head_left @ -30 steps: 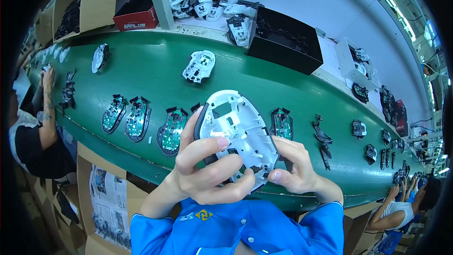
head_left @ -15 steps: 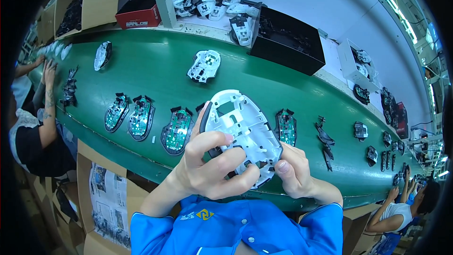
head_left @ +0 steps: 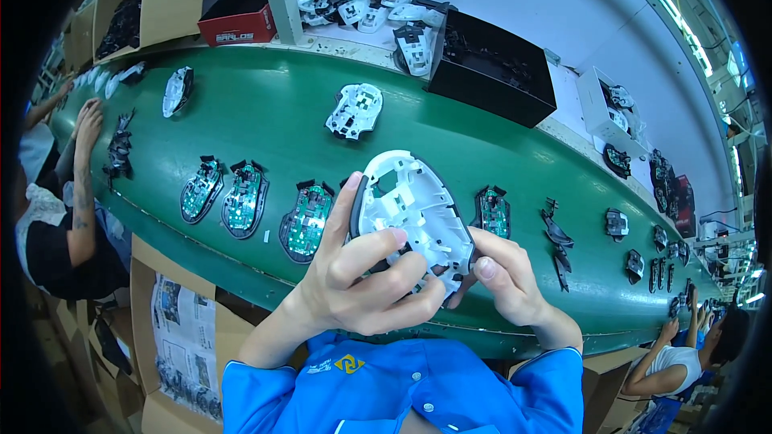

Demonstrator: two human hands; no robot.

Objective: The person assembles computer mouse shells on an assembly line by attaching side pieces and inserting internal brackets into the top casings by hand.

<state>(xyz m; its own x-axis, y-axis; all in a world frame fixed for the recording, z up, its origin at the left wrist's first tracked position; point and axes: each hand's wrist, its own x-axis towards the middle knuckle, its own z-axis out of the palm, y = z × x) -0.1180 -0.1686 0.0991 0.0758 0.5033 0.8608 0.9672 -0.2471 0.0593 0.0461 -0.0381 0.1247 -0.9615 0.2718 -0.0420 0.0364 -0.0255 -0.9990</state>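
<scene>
Two hands share one white shell (head_left: 434, 209): the fingers of your left hand (head_left: 346, 293) curl over its near left part, one lying along the black-edged side, while those of your right hand (head_left: 515, 281) close narrowly on the lower right rim. Its hollow face is turned up, probably so you can see the ribs and openings, and gripping both sides likely steadies it in the air, above the near part of the green desk (head_left: 450, 133). Around it, dark-rimmed circuit boards (head_left: 310, 221) lie component side up, perhaps kept within easy reach; a second white shell piece (head_left: 355, 111) sits farther back, and thin black parts (head_left: 556, 241) lie to your right. Beyond, a white ledge (head_left: 570, 90) carries an open black box (head_left: 482, 96) and a heap of white and black shells (head_left: 354, 4). Co-workers (head_left: 60, 249) are busy along both ends, with strip lights (head_left: 671, 4) high on your right.
</scene>
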